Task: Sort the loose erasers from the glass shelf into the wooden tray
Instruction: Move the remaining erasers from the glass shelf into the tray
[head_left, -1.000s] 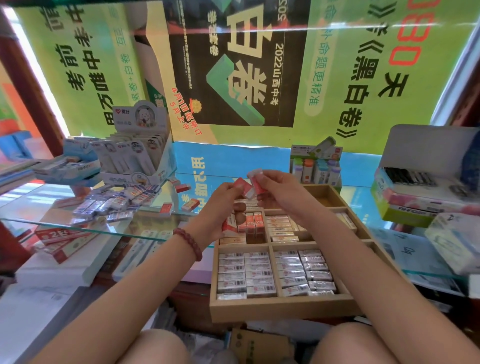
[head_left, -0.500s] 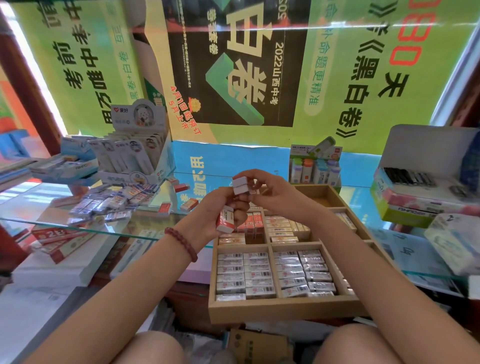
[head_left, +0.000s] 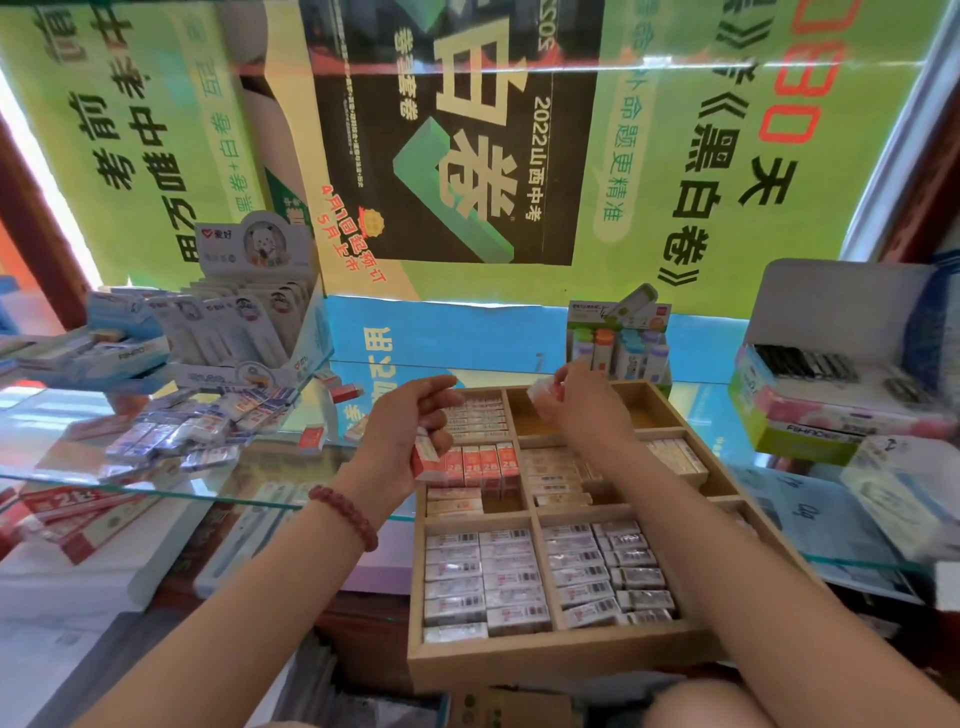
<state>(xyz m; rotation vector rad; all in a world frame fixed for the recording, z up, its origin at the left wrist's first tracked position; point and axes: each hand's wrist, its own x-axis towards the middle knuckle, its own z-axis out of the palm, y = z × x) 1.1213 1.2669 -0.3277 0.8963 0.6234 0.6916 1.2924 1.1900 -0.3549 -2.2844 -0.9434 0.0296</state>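
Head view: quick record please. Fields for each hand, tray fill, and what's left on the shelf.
left hand: grips a red-and-white eraser at the tray's left edge
right hand: pinches a pale eraser over the far-right compartment
wooden tray: near compartments packed with silver-wrapped erasers; far-right compartment shows bare wood
glass shelf: pile of loose erasers left of the tray, a few red ones nearer it
task state: unfinished
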